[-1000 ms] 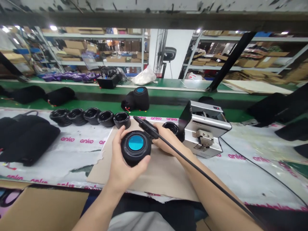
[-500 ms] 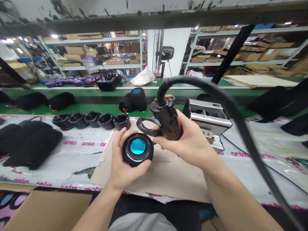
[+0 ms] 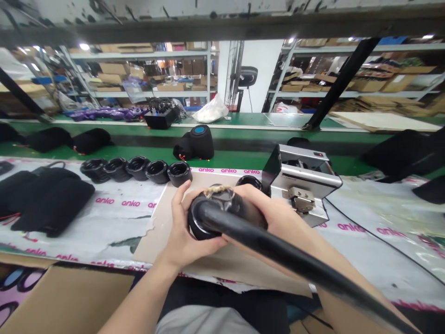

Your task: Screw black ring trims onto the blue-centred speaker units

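Over the last second the right hand (image 3: 274, 213) has lifted the corded black tool (image 3: 245, 206) and swung it across; its thick cable (image 3: 278, 248) now runs from above the left hand (image 3: 183, 237) down towards the near right corner. The round black part (image 3: 199, 233) is up in the left hand, above the cardboard sheet (image 3: 162, 227) at the near edge of the bench (image 3: 236, 160). Those left fingers are spread to its width and curl about its sides, thumb nearest the body. The right fingers are wrapped round the tool, though I can't see their tips. The part's blue face, plain half a second ago, is covered by the tool, so fetching seems over and the tool appears to be at the part; whether they touch I can't tell. The row of black rings (image 3: 137, 168) sits undisturbed towards the bench's left end.
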The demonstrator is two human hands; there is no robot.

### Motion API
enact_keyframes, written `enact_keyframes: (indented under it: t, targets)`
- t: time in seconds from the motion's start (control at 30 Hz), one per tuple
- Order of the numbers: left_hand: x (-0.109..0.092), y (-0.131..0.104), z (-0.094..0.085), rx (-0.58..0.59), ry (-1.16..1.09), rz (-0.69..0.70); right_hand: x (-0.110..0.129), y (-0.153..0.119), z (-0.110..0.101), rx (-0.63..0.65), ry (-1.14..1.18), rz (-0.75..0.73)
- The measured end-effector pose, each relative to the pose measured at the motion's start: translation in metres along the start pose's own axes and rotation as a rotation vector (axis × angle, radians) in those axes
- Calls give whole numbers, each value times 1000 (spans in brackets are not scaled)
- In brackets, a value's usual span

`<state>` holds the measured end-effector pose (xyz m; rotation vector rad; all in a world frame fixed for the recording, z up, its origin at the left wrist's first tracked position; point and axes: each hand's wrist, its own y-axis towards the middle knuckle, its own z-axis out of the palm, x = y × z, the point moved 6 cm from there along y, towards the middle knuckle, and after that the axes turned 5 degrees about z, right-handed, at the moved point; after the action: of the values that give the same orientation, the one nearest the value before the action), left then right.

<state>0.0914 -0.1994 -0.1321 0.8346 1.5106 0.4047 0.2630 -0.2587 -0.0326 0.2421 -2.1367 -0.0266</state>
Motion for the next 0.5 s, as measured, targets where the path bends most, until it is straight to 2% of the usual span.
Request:
enact_keyframes:
  t: [0.17, 0.33, 0.5]
  targets:
    - [-4, 1, -1, -12, -12, 40, -13, 9, -15, -60, 189, 50]
    - [1, 4, 0, 2, -164, 1, -23, 23, -11, 118, 297, 36]
    - [4, 9, 1, 54, -301, -30, -30, 20, -6, 108, 295, 11]
